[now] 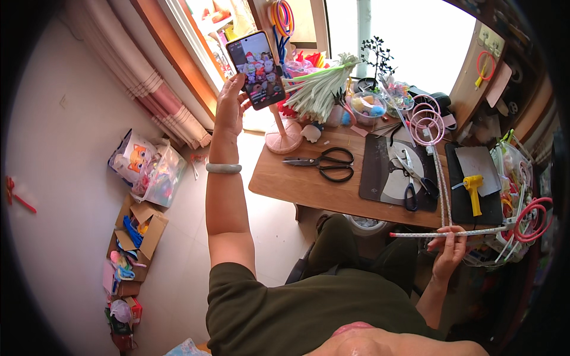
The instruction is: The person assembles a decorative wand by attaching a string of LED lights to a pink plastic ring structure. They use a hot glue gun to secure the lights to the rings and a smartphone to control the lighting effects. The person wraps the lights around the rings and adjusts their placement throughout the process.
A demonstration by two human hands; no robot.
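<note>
Raised at the left, my left hand (pixel 230 104) grips a smartphone (pixel 256 73) whose lit screen shows a picture of several plush-like figures. At the desk's front edge, my right hand (pixel 449 251) has its fingers closed on a thin, pale, patterned rod (pixel 418 234). Pink looped rings (pixel 530 222) lie at that rod's right end. Two similar rods (pixel 441 191) run down the desk from other pink rings (pixel 426 122) to the same fingers; whether they are held too, I cannot tell. Black-handled scissors (pixel 336 164) and blue-handled scissors (pixel 414 175) lie open on the desk.
The wooden desk (pixel 276 178) bears a dark mat (pixel 374 178), a yellow glue gun (pixel 474 196) and a bundle of pale pipe cleaners (pixel 316 89). A stand with a round pink base (pixel 283 138) is near its left edge. Cardboard boxes (pixel 153 236) and a plastic bin (pixel 167 178) stand on the floor.
</note>
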